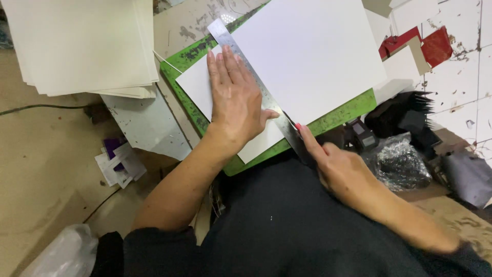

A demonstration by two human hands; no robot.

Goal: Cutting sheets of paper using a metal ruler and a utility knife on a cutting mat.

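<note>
My left hand (236,100) lies flat, fingers together, pressing a steel ruler (223,34) onto a white sheet (307,48). The sheet rests on a green cutting mat (187,95). My right hand (338,172) is at the ruler's near end, fingers closed around a small knife of which only a red bit (298,126) shows beside the ruler. A narrow strip of the white sheet (197,84) lies left of the ruler, under my left palm.
A stack of cream sheets (84,43) sits at the upper left. Purple and white scraps (119,161) lie on the floor at left. Red boxes (420,43), a black bundle (400,115) and a shiny plastic bag (400,161) crowd the right. A clear bag (64,254) is bottom left.
</note>
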